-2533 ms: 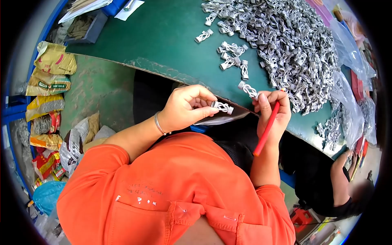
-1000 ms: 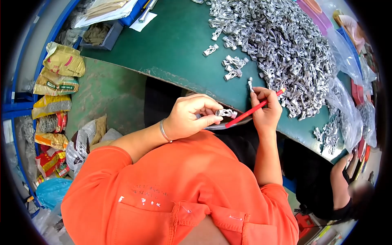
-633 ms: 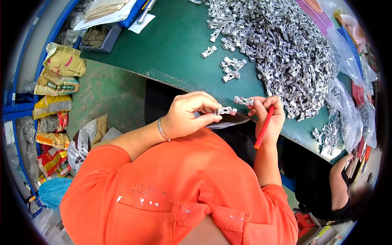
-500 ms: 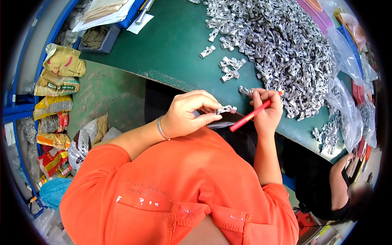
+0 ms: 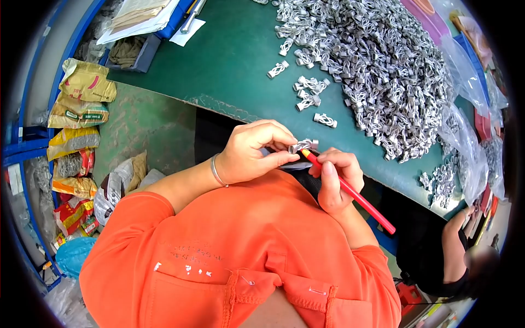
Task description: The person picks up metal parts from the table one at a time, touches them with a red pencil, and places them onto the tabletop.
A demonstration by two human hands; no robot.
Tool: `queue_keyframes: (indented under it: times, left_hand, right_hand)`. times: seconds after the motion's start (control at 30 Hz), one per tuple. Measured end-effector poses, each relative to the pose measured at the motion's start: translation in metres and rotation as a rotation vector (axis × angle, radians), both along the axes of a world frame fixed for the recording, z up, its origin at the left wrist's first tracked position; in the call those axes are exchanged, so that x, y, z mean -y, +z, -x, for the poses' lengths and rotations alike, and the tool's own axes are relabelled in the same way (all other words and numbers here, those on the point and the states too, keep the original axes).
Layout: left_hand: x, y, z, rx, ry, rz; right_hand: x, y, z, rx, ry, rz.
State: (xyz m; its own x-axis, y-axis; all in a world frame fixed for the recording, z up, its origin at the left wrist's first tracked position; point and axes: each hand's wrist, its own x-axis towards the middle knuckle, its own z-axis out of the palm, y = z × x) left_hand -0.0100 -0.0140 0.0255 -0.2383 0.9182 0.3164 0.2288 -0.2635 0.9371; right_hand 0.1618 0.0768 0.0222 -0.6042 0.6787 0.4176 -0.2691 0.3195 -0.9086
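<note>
Leftmost on the green surface, the grey bin stands well clear of the hands and seems to pose little risk.

The left hand pinches one end of a ribbed silver metal fitting between thumb and bent fingers, at the surface's near edge. That grip covers only a short part of the fitting, so a sideways push could twist it loose; it would then probably drop past the edge toward the lap or floor.

Above it, a few loose fittings and a single fitting lie apart from the heap; a sweeping sleeve or wrist could knock the single one off, being nearest the edge.

The right hand has its fingers wrapped about a red pen-shaped tool, its yellowish tip angled up at the held fitting. Whether the tip touches metal or sits just beside it cannot be told. Should it skid off a curved strand, it could jab the left fingers close by.

Farther right, the heap of fittings is piled loosely, and a bump might send pieces sliding.
</note>
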Motion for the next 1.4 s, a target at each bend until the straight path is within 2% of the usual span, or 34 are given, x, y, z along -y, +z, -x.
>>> queue_keyframes:
  times: [0.3, 0.53, 0.6, 0.67, 0.73, 0.83, 0.9, 0.93, 1.0, 1.07, 1.13, 1.2, 1.3, 1.33, 1.37, 1.4]
  left_hand:
    - [-0.001, 0.000, -0.002, -0.055, -0.006, 0.009]
    - [-0.001, -0.008, -0.005, 0.084, -0.014, 0.024]
    - [-0.002, -0.006, -0.003, 0.128, -0.007, 0.011]
    - [-0.003, -0.003, -0.001, 0.151, -0.011, 0.011]
    - [-0.003, -0.003, -0.001, 0.065, 0.027, -0.001]
    - [-0.010, 0.002, -0.001, -0.184, 0.055, -0.107]
    - [-0.014, 0.000, -0.002, -0.240, 0.033, -0.140]
    - [-0.016, -0.002, -0.003, -0.231, 0.032, -0.155]
    - [-0.018, -0.003, -0.005, -0.257, 0.044, -0.149]
    - [-0.021, -0.003, -0.004, -0.320, 0.005, -0.170]
    - [-0.027, -0.003, -0.006, -0.311, 0.008, -0.189]
    - [-0.034, -0.006, -0.005, -0.300, 0.017, -0.200]
    - [-0.039, -0.021, 0.010, -0.405, 0.131, -0.185]
    - [-0.039, -0.031, 0.014, -0.368, 0.161, -0.151]
    - [-0.040, -0.037, 0.016, -0.304, 0.185, -0.102]
    - [-0.040, -0.043, 0.018, -0.241, 0.211, -0.049]
  right_hand:
    - [-0.006, 0.001, 0.004, 0.083, 0.012, -0.042]
    - [-0.004, -0.001, -0.005, 0.143, 0.026, -0.018]
    - [-0.001, 0.001, -0.006, 0.121, 0.059, -0.010]
    - [-0.003, -0.002, -0.006, 0.000, -0.012, 0.092]
    - [-0.006, 0.000, -0.001, 0.018, -0.128, 0.122]
    - [-0.014, 0.007, 0.005, 0.301, -0.035, 0.271]
    - [-0.022, -0.007, 0.008, 0.253, -0.123, -0.070]
    - [-0.023, -0.006, 0.009, 0.234, -0.154, -0.105]
    - [-0.022, 0.002, 0.007, 0.300, -0.142, 0.047]
    - [-0.022, -0.006, 0.003, 0.224, -0.002, 0.508]
    - [-0.029, -0.003, -0.001, 0.164, -0.051, 0.463]
    - [-0.053, 0.008, -0.011, 0.140, -0.364, -0.282]
    - [-0.106, 0.024, -0.041, 0.122, -0.778, -0.531]
    - [-0.128, 0.027, -0.058, 0.101, -0.847, -0.571]
    - [-0.157, 0.025, -0.079, 0.141, -1.001, -0.777]
    - [-0.173, 0.030, -0.096, 0.180, -1.042, -0.727]
